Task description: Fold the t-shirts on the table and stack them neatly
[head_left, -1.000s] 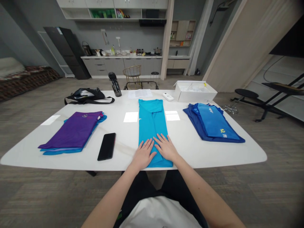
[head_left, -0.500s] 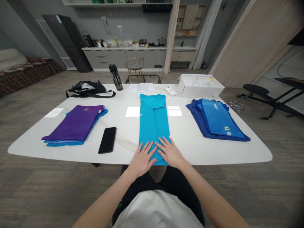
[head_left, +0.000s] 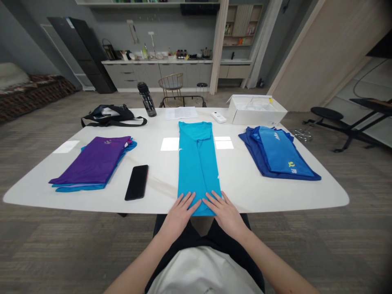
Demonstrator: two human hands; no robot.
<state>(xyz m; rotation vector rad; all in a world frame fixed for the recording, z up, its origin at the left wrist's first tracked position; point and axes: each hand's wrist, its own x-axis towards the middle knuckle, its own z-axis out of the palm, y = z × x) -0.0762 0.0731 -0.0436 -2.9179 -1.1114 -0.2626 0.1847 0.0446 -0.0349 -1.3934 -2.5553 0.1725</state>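
White table [head_left: 245, 192], hands [head_left: 176, 217] [head_left: 229, 216] on turquoise garment [head_left: 192, 167], small lettering [head_left: 293, 171] on blue garment [head_left: 280, 151] unreadable

Turquoise garment [head_left: 194, 167], purple garment [head_left: 92, 163], blue garment [head_left: 278, 152] with yellow print [head_left: 291, 164], white table [head_left: 275, 197]

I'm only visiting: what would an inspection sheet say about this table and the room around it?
Surface: white table with bright patches, probably reflections
Main thing: cyan garment, folded long and narrow, lying flat
Clutter: purple-topped pile left, blue pile right, phone, bag, bottle, papers, white device, box
Hands: left hand and right hand rest open on the garment's near end
Cables: thin cord at far right
Surroundings: fridge and counter at the back; chair beyond the table; stool to the right
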